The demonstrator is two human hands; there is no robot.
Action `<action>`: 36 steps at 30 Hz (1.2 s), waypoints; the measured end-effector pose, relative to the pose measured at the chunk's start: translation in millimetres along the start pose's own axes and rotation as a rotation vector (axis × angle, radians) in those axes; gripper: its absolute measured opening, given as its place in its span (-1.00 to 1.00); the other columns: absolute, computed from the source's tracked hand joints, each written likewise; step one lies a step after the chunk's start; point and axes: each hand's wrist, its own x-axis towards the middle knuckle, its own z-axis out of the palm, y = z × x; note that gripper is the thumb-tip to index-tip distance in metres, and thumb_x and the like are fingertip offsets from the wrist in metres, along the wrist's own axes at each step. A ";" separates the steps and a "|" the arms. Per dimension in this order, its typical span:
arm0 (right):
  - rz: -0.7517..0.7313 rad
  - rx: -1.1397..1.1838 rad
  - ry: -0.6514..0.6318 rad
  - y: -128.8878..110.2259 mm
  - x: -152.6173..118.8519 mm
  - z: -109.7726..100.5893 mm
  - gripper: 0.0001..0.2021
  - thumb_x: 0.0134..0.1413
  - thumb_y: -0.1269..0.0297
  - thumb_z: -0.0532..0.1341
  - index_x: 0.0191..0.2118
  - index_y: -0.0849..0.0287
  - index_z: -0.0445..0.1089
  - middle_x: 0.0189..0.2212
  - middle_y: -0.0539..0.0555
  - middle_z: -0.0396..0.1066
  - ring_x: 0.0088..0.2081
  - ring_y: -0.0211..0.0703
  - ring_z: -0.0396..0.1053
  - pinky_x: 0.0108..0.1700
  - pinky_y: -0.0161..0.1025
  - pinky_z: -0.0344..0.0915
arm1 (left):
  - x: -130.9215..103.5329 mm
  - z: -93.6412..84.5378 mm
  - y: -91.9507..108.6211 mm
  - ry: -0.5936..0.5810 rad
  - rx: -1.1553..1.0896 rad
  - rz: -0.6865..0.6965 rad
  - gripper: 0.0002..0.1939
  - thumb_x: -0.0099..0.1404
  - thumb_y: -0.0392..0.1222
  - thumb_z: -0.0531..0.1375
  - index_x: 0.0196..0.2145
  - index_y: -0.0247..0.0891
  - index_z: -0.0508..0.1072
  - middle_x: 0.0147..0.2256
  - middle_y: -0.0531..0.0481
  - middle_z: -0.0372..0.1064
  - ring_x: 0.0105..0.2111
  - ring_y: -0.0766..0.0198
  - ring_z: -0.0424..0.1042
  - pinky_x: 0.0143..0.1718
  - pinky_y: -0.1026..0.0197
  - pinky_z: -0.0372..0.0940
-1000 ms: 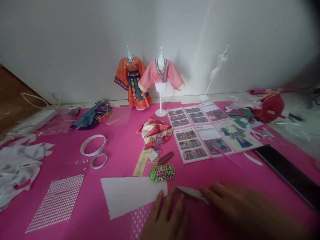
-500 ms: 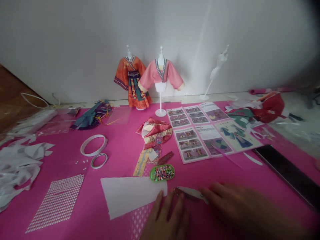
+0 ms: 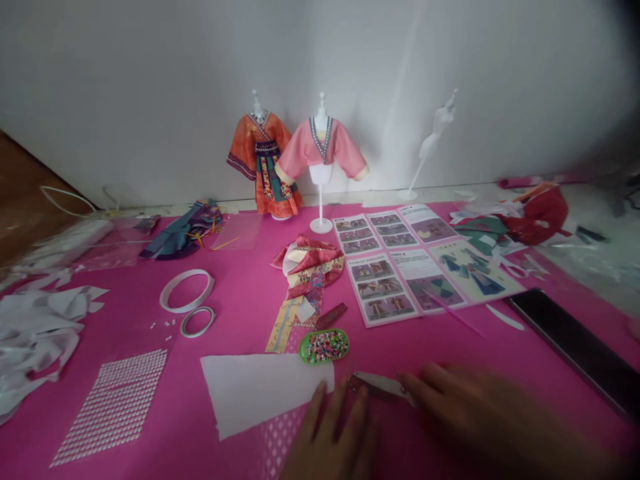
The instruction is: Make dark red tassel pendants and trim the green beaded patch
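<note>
Touching pale strip [image 3: 384, 384] | left hand [image 3: 336, 430] spread flat; right hand [image 3: 460, 401], pinch unclear | beyond hands: pink jacket [image 3: 302, 148] fitted, tilted mannequin [image 3: 436, 138] undressed

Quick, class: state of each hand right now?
Left hand: open, fingers spread, by the white sheet and one end of the narrow strip.
Right hand: at the strip's other end; blurred, grip cannot be told.
</note>
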 end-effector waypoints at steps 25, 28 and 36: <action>0.021 0.045 -0.015 -0.9 -4.8 9.9 -0.58 -0.22 0.65 0.06 -0.26 0.08 0.43 -0.47 -0.01 0.53 -0.65 -0.14 0.42 -0.65 -0.19 0.13 | -1.3 4.5 1.7 -0.013 -0.001 0.005 -0.67 0.52 -0.16 0.01 0.15 -0.14 0.38 0.15 -0.01 0.44 0.02 -0.03 0.53 -0.08 -0.05 0.48; 0.044 0.040 -0.009 -0.5 -6.6 13.3 -0.58 -0.23 0.66 0.07 -0.26 0.07 0.43 -0.44 0.00 0.54 -0.63 -0.11 0.44 -0.64 -0.17 0.12 | -2.3 5.7 1.3 -0.004 0.011 0.016 -0.67 0.52 -0.15 0.01 0.15 -0.13 0.39 0.14 0.00 0.46 0.00 -0.02 0.53 -0.08 -0.04 0.47; 0.143 0.355 -0.053 9.7 -4.2 2.7 -0.65 0.06 0.53 0.16 -0.07 0.05 0.47 -0.37 -0.01 0.56 -0.50 -0.22 0.49 -0.47 -0.34 0.33 | -6.5 12.2 6.9 0.051 0.066 -0.040 -0.70 0.53 -0.11 0.03 0.13 -0.02 0.41 0.15 0.08 0.44 0.07 0.02 0.46 0.02 -0.05 0.38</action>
